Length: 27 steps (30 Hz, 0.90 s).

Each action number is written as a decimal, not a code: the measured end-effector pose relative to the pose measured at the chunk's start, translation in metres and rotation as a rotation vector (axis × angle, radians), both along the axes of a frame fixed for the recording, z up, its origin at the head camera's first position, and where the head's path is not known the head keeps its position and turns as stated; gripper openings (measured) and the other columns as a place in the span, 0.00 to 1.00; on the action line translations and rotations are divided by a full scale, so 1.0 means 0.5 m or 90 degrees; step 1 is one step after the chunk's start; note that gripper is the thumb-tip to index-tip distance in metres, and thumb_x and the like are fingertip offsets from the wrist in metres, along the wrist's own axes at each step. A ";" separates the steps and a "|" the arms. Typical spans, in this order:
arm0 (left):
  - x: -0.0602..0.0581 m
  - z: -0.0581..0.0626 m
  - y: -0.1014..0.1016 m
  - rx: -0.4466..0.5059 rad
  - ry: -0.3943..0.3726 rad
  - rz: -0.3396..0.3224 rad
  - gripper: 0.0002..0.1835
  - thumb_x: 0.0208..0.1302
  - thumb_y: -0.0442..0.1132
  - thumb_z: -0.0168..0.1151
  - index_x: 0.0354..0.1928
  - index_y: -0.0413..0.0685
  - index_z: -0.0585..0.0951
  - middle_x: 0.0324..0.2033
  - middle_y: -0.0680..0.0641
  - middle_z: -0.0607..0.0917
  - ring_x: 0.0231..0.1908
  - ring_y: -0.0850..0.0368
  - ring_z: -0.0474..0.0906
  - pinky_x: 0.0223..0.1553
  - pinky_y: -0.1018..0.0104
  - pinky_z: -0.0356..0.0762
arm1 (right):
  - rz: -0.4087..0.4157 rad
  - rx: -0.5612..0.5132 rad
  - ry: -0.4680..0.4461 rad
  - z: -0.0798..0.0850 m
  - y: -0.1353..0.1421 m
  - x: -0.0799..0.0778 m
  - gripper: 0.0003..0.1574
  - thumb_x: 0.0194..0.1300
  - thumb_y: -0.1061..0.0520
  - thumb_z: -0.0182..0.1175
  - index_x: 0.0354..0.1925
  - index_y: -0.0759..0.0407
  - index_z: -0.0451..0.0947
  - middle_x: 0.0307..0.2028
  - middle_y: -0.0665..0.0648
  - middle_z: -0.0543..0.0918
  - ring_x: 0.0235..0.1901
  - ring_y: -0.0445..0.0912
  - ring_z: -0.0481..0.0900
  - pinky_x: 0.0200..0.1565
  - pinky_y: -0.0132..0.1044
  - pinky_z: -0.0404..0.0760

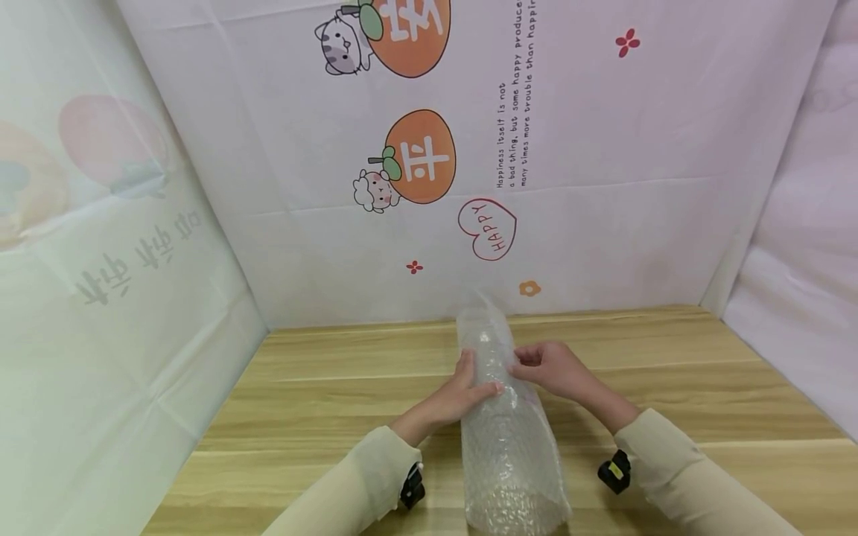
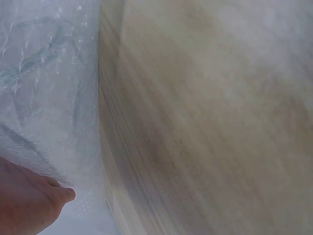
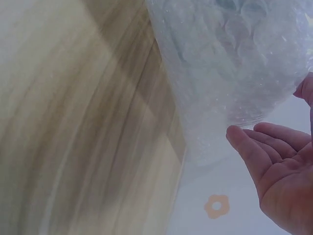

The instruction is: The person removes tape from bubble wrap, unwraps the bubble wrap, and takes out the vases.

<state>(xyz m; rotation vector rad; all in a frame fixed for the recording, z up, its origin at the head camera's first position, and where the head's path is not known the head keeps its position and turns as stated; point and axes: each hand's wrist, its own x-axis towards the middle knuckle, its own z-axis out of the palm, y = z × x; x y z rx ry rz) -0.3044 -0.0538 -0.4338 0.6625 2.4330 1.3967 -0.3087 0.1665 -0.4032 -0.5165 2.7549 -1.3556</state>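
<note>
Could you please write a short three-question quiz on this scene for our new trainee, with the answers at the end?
1. True or false: in the head view, the person's left grip is well apart from the bubble wrap.

2. Multiple choice: what shape is the orange print that shows in the right wrist view?
A. A star
B. A flower
C. A fish

3. Fill in the blank: in the head view, the red heart on the white sheet holds the word ____.

Key
1. False; the left grip touches the bubble wrap.
2. B
3. HAPPY
</note>
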 end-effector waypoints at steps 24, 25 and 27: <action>0.003 -0.002 -0.002 0.000 -0.001 -0.005 0.56 0.65 0.63 0.52 0.74 0.35 0.31 0.73 0.38 0.29 0.72 0.48 0.27 0.70 0.50 0.36 | 0.009 0.046 0.147 -0.011 -0.013 0.007 0.21 0.66 0.57 0.61 0.47 0.76 0.81 0.43 0.67 0.85 0.41 0.48 0.82 0.38 0.42 0.82; 0.002 -0.002 -0.002 0.001 -0.001 -0.005 0.56 0.65 0.62 0.52 0.74 0.35 0.31 0.73 0.38 0.29 0.72 0.48 0.27 0.70 0.50 0.36 | 0.009 0.048 0.147 -0.011 -0.013 0.007 0.21 0.66 0.57 0.61 0.48 0.76 0.80 0.43 0.67 0.85 0.41 0.47 0.82 0.39 0.42 0.82; 0.001 -0.003 -0.002 0.006 0.000 -0.004 0.56 0.66 0.61 0.52 0.74 0.35 0.31 0.73 0.37 0.29 0.72 0.48 0.27 0.70 0.50 0.36 | 0.008 0.049 0.147 -0.012 -0.014 0.008 0.21 0.67 0.57 0.61 0.48 0.76 0.80 0.43 0.68 0.84 0.39 0.46 0.81 0.38 0.42 0.82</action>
